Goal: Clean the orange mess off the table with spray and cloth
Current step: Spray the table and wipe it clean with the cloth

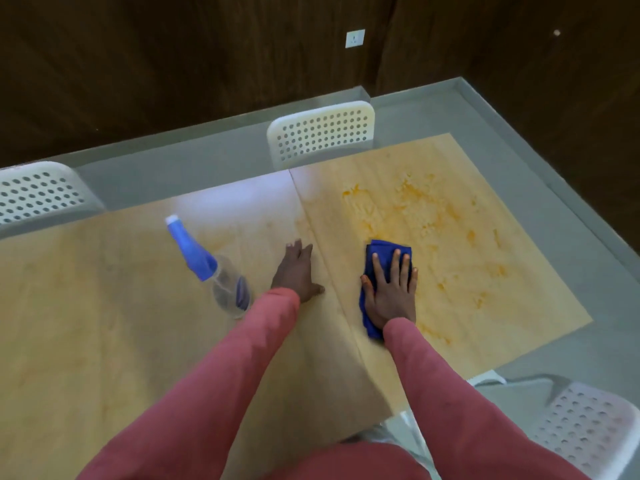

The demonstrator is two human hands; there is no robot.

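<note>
Across the right half of the tabletop (104, 323) the orange mess (433, 223) spreads ahead and right of the cloth (375, 252). Right hand (391, 292) lies flat with fingers spread on the cloth, nearer the mess. Left hand (296, 271) rests open on the wood; spray bottle (211, 268) lies on its side just left of it.

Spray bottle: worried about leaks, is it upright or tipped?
Upright: the spray bottle stands on its clear base on the table, blue head on top.

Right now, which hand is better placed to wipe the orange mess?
The right hand: it lies flat on the blue cloth at the edge of the orange mess. The left hand rests bare on the table, beside the spray bottle.
</note>
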